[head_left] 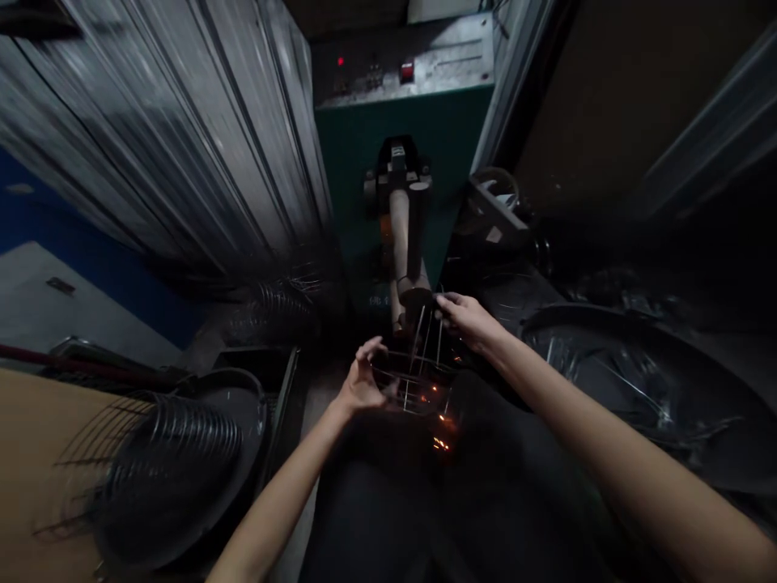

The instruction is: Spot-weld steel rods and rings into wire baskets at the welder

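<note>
A small wire frame (406, 409) of thin rods and curved wires is held below the arms of a spot welder (401, 219). My left hand (363, 385) is closed around the frame's left side, its fingers partly raised. Beside the welder's tip, my right hand (464, 318) pinches the upper end of a thin metal rod (439, 340). Orange sparks (441, 444) fall just below the frame, in front of my dark clothing. The exact contact between rod and welder tip is too dark to make out.
On the left, a round basin (246, 478) holds a stack of curved wire rings (194, 429). A wide dark tray (716, 389) with loose metal rods lies at the right. The welder's green cabinet (352, 154) stands ahead, beside corrugated metal sheeting (200, 105).
</note>
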The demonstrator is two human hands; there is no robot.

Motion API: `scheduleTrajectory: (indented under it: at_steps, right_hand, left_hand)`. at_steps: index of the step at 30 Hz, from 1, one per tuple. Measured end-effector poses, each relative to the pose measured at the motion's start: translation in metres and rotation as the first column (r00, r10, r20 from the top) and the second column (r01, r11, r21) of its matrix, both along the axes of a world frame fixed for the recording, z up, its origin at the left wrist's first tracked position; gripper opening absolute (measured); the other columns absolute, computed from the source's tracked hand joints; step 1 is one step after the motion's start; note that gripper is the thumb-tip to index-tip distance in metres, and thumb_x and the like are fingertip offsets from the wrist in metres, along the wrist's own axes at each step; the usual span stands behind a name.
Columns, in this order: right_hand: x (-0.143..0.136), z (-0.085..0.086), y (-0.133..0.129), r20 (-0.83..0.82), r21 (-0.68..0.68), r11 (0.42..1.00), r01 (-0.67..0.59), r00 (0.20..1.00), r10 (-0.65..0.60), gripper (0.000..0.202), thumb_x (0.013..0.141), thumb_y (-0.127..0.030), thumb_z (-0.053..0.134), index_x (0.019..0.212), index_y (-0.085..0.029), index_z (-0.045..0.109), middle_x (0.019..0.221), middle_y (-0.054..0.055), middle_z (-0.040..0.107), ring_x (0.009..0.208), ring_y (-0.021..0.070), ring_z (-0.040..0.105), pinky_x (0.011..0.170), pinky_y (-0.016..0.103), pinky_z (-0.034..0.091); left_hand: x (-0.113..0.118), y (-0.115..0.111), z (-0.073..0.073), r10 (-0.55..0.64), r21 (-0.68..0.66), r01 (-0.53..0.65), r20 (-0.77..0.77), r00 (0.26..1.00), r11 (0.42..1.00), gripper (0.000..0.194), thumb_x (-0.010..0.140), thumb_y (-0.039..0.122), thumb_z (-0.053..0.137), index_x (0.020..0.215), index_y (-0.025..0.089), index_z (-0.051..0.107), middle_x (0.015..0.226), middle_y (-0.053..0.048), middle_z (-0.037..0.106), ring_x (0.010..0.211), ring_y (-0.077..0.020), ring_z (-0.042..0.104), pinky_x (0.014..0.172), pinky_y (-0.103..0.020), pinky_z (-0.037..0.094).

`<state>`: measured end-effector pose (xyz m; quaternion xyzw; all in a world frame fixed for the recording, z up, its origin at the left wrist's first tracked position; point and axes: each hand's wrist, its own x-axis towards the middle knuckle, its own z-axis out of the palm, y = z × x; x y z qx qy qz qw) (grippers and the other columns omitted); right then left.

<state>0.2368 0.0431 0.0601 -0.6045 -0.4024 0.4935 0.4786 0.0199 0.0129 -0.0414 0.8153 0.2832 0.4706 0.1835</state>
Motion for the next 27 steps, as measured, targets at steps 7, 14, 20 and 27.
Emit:
scheduleTrajectory:
  at_steps: [7,14,20,27]
  right_hand:
    - [0.042,0.02,-0.117,0.755,-0.017,0.96,-0.281,0.626,0.196,0.027,0.071,-0.047,0.063,0.08,-0.023,0.056,0.054,-0.002,0.054,0.05,0.0167,0.05,0.05,0.027,0.034]
    - [0.054,0.009,-0.127,0.796,0.108,0.844,-0.526,0.554,0.244,0.02,0.086,-0.039,0.043,0.089,-0.025,0.056,0.071,0.002,0.061,0.063,0.0192,0.057,0.063,0.029,0.041]
    - [0.018,-0.058,-0.06,0.697,0.08,0.822,-0.564,0.621,0.358,0.021,0.088,-0.027,0.046,0.099,-0.022,0.063,0.095,0.004,0.068,0.086,0.0197,0.063,0.079,0.031,0.046]
    - [0.015,-0.067,-0.045,0.818,0.002,0.81,-0.587,0.466,0.336,0.034,0.083,-0.013,0.055,0.115,-0.023,0.064,0.104,0.007,0.068,0.093,0.0239,0.064,0.081,0.032,0.047]
  left_hand:
    - [0.017,-0.116,0.031,-0.353,0.072,0.424,-0.437,0.827,0.903,0.042,0.073,0.046,0.066,0.113,0.049,0.054,0.119,-0.003,0.056,0.105,-0.025,0.054,0.091,-0.041,0.038]
    - [-0.02,-0.098,0.077,0.128,-0.48,-0.028,0.176,0.976,0.877,0.061,0.082,0.047,0.057,0.134,0.022,0.038,0.113,-0.01,0.059,0.087,-0.0172,0.061,0.082,-0.034,0.049]
    - [0.035,-0.138,0.066,0.02,-0.841,0.349,0.392,0.92,0.414,0.052,0.091,0.048,0.041,0.132,0.017,0.043,0.062,0.003,0.056,0.033,-0.0014,0.033,0.034,-0.015,0.023]
    - [0.054,-0.122,0.048,0.106,-0.842,0.254,0.341,0.934,0.476,0.052,0.09,0.046,0.043,0.135,0.02,0.04,0.065,0.004,0.054,0.039,-0.0025,0.037,0.041,-0.016,0.028]
